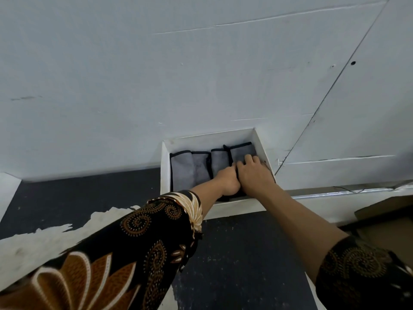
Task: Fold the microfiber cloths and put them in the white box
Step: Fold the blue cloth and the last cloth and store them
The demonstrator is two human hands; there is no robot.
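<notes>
Cloths (194,168) in box (165,166), by wall (156,86).

I see grey microfiber cloths with black trim (182,170) in a white cardboard box (165,166) — black sleeves with brown-and-cream batik swirls (143,231), a dark speckled tabletop (241,253), a pale wall (156,74).

Dark tabletop (234,253), surface peeling white at left; white box (165,166) on it, vs wall.

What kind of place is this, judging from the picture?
Probably a plain workroom or storage corner, not a furnished home space. The signs: a bare white wall, a dark surface with peeling white patches, and a cardboard box at the right edge.
</notes>
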